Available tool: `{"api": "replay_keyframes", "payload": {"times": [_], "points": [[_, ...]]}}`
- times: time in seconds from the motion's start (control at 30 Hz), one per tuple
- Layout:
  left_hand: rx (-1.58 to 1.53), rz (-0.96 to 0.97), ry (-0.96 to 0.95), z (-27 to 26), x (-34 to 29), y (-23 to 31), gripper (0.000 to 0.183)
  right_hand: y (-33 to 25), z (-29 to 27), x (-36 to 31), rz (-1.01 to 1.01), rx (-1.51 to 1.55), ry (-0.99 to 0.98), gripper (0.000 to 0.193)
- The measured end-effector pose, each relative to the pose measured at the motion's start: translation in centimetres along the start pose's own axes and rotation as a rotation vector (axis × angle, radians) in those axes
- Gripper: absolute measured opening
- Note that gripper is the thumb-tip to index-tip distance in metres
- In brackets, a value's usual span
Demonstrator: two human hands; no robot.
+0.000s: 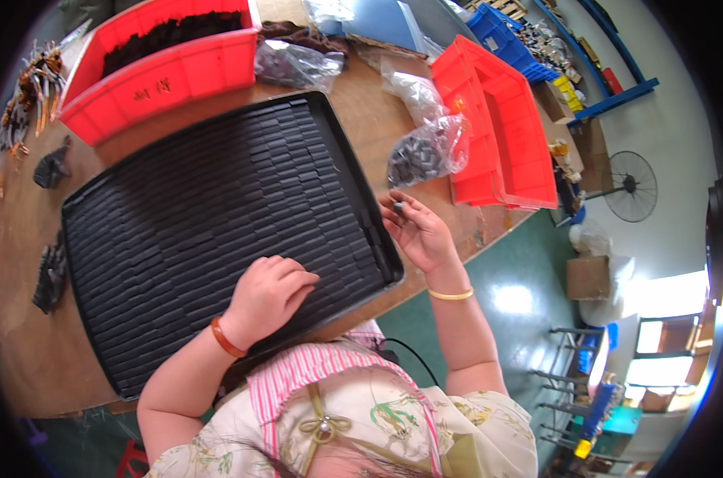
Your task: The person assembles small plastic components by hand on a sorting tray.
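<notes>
A large black tray (pixel 328 127) lies on the table, with rows of small black rectangular pieces (pixel 210 207) packed across it. My left hand (pixel 270 291) rests over the tray's near right part, its fingers curled together; whatever is between the fingertips is hidden. Just past the tray's right edge, my right hand (pixel 422 235) pinches a small dark grey piece (pixel 398 207) between thumb and fingers. Beyond that hand sits a clear plastic bag (pixel 419 155) with several similar dark grey pieces inside.
A red bin (pixel 162 84) holding black material stands at the far left, and another red bin (pixel 477 127) at the right. Black clumps (pixel 52 166) and wire bundles (pixel 39 88) lie along the left side of the wooden table (pixel 19 350). A fan (pixel 632 186) stands beyond.
</notes>
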State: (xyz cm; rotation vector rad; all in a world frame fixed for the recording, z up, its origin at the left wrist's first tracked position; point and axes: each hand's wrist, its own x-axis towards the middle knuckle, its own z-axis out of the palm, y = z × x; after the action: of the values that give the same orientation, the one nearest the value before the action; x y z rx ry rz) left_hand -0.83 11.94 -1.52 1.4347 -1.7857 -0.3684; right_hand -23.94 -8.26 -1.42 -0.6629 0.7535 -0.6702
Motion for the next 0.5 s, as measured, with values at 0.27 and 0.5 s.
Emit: {"api": "replay_keyframes", "payload": {"times": [0.27, 0.5], "points": [[0.049, -0.019, 0.116, -2.0, 1.3, -0.3, 0.017, -0.7, -0.4, 2.9, -0.287, -0.411, 0.028, 0.027], [0.328, -0.069, 0.350, -9.1, 5.6, -2.2, 0.017, 0.2, 0.3, 9.5, -0.380, -0.551, -0.123, 0.026]]}}
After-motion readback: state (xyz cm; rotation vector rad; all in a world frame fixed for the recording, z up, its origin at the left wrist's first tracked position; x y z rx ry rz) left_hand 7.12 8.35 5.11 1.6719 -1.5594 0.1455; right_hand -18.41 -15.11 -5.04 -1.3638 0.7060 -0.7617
